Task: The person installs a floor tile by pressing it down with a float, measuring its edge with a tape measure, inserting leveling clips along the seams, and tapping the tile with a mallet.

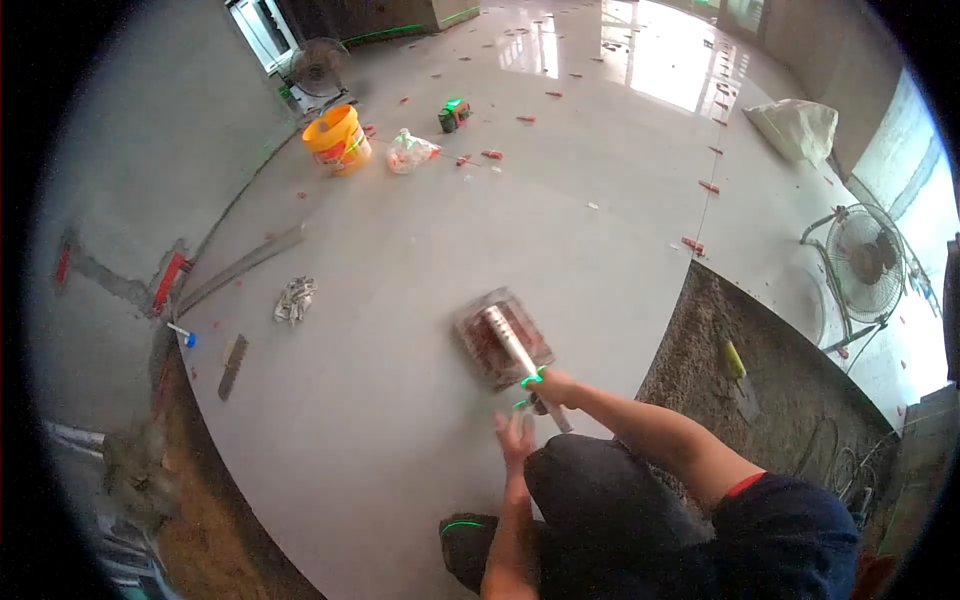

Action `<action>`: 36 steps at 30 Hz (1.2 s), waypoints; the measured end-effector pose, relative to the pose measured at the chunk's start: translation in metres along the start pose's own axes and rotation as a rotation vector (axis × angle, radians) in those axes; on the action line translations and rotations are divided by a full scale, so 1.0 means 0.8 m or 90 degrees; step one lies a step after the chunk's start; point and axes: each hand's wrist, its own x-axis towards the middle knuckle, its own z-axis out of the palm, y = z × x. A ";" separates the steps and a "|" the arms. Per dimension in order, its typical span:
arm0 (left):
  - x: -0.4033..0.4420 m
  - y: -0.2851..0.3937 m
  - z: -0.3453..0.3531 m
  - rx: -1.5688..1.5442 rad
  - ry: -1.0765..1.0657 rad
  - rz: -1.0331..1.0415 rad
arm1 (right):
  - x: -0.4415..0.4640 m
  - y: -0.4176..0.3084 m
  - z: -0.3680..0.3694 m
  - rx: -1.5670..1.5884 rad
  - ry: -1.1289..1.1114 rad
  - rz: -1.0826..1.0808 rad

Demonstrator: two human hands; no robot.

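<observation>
A square, brown-stained tool (485,350) sits on the pale tiled floor (380,410), slightly blurred, with its long white handle (512,342) slanting back toward the crouching worker's knee. The tool's square part lies ahead of both hands and a little to the left of the right hand (550,390), the nearer of the two, which is wrapped around the lower stretch of the handle. The left hand (515,438), fingers loosely spread and seemingly holding nothing, is just beside the handle's near end; whether it touches cannot be told. Green light glows across the right hand. To the left lie a crumpled rag (295,300) and a flat scraper (233,367); to the right, a yellow-handled trowel (740,380) rests on rough grey mortar (690,370). Farther off stand a yellow bucket (337,145), a plastic bag (410,153) and a laser level (454,117), with a fan (866,262) at right.
</observation>
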 end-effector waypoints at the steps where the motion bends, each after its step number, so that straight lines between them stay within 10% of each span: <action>1: -0.005 0.029 -0.028 0.080 -0.058 -0.054 | -0.013 0.008 -0.013 0.064 0.094 -0.016; 4: 0.008 0.011 -0.047 0.318 0.116 -0.343 | -0.061 0.039 -0.080 -0.003 0.159 0.008; 13: 0.079 0.025 -0.042 0.416 0.241 -0.423 | -0.144 0.038 -0.131 -0.394 0.429 0.042; 22: 0.084 -0.027 -0.020 0.391 0.339 -0.314 | -0.265 -0.110 -0.079 -0.200 0.500 -0.266; 27: 0.093 -0.008 -0.034 0.469 0.297 -0.342 | 0.010 0.026 -0.135 -0.533 0.362 -0.035; 30: 0.093 -0.011 -0.036 0.473 0.260 -0.371 | -0.025 -0.187 -0.121 -0.194 0.350 0.024; 36: 0.106 -0.017 -0.034 0.503 0.270 -0.359 | -0.197 -0.165 -0.096 -0.219 0.533 -0.161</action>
